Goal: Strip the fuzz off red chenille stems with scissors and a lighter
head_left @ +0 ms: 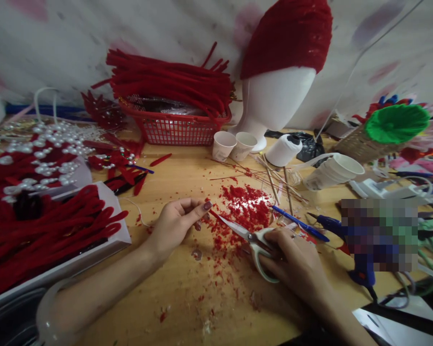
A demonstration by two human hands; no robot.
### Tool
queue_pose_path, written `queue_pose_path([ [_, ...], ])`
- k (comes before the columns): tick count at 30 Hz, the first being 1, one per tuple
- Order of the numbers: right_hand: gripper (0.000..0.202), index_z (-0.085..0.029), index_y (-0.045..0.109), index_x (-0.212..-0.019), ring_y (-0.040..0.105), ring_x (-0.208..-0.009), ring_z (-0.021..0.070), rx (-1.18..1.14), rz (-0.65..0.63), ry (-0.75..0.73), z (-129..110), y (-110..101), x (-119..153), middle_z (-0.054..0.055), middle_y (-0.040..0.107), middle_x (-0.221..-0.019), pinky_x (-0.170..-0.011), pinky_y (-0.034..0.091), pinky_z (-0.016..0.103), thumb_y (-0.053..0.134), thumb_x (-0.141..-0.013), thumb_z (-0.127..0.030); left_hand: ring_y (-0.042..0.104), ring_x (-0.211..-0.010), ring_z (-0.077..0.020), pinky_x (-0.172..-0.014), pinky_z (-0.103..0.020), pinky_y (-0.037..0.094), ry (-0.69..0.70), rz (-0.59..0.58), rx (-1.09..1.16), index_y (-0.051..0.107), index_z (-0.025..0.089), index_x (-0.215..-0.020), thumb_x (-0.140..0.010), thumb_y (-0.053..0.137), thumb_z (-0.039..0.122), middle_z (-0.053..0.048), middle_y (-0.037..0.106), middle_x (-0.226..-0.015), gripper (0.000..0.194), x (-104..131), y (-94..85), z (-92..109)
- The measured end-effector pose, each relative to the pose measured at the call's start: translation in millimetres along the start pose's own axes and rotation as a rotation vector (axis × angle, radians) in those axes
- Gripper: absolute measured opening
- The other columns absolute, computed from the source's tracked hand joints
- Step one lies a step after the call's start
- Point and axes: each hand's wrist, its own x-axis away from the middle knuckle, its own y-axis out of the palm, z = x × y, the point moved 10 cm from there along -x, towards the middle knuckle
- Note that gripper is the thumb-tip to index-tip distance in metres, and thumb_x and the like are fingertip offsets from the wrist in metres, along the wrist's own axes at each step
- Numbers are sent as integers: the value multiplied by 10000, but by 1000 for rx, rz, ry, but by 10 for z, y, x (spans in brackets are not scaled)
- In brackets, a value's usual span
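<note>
My left hand (182,218) is closed in a pinch on a short red pipe cleaner (213,213), whose free end points toward the scissors. My right hand (292,254) grips the pale-handled scissors (261,250), fingers through the loops. Their blades reach left to the tip of the red piece; whether they touch it I cannot tell. Below and behind the blades, red fluff clippings (243,204) lie scattered on the wooden table (159,298). A blue pen (301,223) rests just beyond my right hand.
A red basket (180,130) heaped with red pipe cleaners stands at the back, beside a white mannequin head (274,96). Paper cups (223,145) and a thread spool (284,149) sit before it. At left is a box (115,226) of red stems; at right, a blue glue gun (362,269).
</note>
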Motion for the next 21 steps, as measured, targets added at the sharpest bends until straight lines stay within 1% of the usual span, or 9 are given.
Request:
queue_pose_path([
  [2, 91, -221, 488, -798, 494, -471, 113, -34, 48, 25, 12, -75, -4, -21, 562, -589, -456, 342, 224, 568, -813, -261, 452, -479, -58, -457, -188, 339, 0, 25, 8, 656, 147, -666, -650, 771, 425, 43, 552, -560, 302, -5, -27, -7],
  [4, 138, -216, 481, -829, 519, -509, 120, -58, 75, 41, 22, -129, -2, -9, 573, -626, -479, 373, 226, 606, -786, -259, 487, -490, -58, -473, -181, 367, -12, 31, 12, 678, 149, -692, -647, 782, 400, 38, 584, -572, 275, -10, -41, -26],
  [7, 178, -209, 488, -858, 553, -577, 140, -33, 36, 27, 17, -121, 3, 16, 595, -689, -516, 403, 241, 631, -763, -254, 534, -512, -68, -507, -184, 416, -40, 28, 19, 702, 153, -706, -634, 796, 354, 28, 630, -587, 233, -9, -49, -62],
  [10, 169, -208, 496, -871, 561, -579, 142, 6, 34, 11, 22, -138, 16, 20, 609, -707, -523, 411, 249, 623, -773, -263, 570, -542, -76, -551, -186, 454, -26, 49, 21, 722, 159, -712, -629, 795, 308, 17, 670, -612, 186, -2, -79, -47],
  [14, 159, -219, 499, -857, 570, -572, 149, 19, 83, 70, 107, -220, 51, 20, 614, -696, -512, 409, 261, 619, -790, -301, 600, -555, -90, -567, -194, 482, 14, 92, -64, 726, 162, -701, -661, 764, 282, 9, 686, -600, 132, 11, -123, 14],
  [17, 169, -218, 510, -871, 584, -582, 162, 25, 99, 124, 203, -273, 80, 23, 618, -699, -516, 419, 272, 625, -782, -305, 634, -577, -111, -594, -223, 523, 3, 124, -104, 713, 165, -705, -682, 740, 269, 2, 705, -632, 111, 24, -143, 30],
  [19, 175, -217, 516, -887, 593, -599, 172, 26, 83, 139, 266, -295, 90, 30, 624, -718, -533, 431, 281, 620, -780, -308, 663, -630, -124, -640, -240, 548, 10, 149, -104, 698, 170, -730, -677, 738, 244, -1, 724, -688, 100, 34, -155, 51],
  [21, 186, -218, 519, -892, 592, -613, 181, 18, 39, 138, 318, -298, 92, 33, 623, -729, -543, 432, 289, 617, -776, -324, 684, -711, -134, -708, -249, 556, 42, 169, -112, 679, 173, -751, -661, 745, 218, -3, 736, -752, 120, 43, -166, 97],
])
